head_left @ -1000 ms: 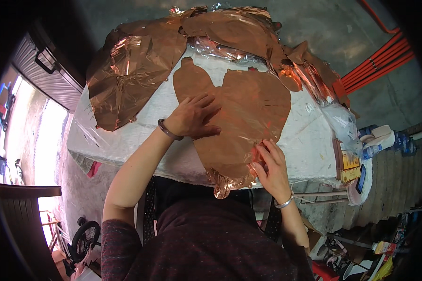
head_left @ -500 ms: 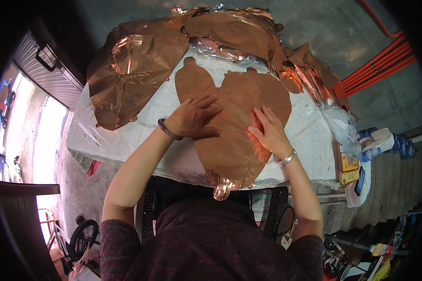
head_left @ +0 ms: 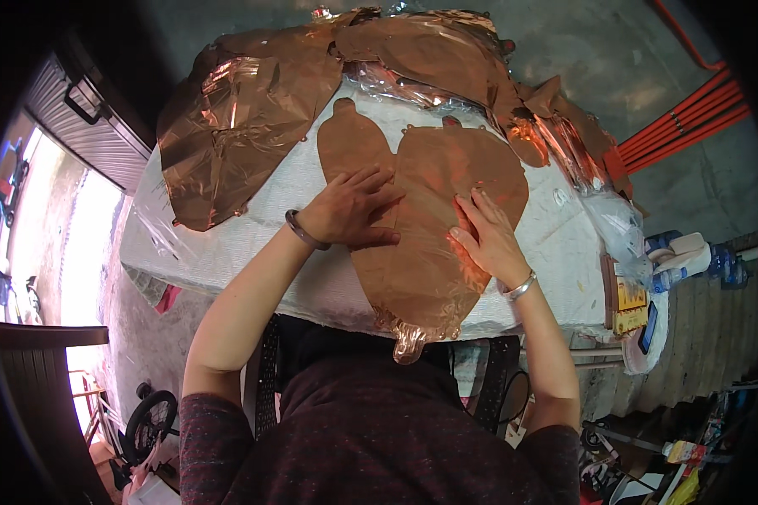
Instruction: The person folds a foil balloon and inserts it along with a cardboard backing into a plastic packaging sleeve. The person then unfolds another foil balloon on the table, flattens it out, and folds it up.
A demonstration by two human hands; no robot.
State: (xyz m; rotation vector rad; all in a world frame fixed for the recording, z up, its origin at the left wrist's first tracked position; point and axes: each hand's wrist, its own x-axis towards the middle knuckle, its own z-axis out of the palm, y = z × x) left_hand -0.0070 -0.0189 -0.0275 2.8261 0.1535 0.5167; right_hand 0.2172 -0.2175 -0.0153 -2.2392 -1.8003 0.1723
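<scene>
A flat, uninflated copper-coloured foil balloon (head_left: pixel 434 278) lies spread on the white-covered table (head_left: pixel 556 278) in front of me. It has two rounded lobes at the far side, and a shiny crinkled tab overhangs the near table edge. My left hand (head_left: pixel 358 210) rests palm down on its left part, fingers stretched and thumb pointing right. On the right part lies my right hand (head_left: pixel 490 241), also flat with its fingers extended. Neither hand grips anything. What is under the palms is hidden.
More flat copper foil balloons (head_left: pixel 244 135) cover the table's left and far sides. Clear plastic wrapping (head_left: pixel 611 223), a yellow box (head_left: pixel 630 307) and a phone (head_left: pixel 648 326) are at the right. Orange-red bars (head_left: pixel 686 122) stand beyond the far right corner.
The balloon's near tab sits slightly farther right. Both hands stay flat on the foil in nearly the same places.
</scene>
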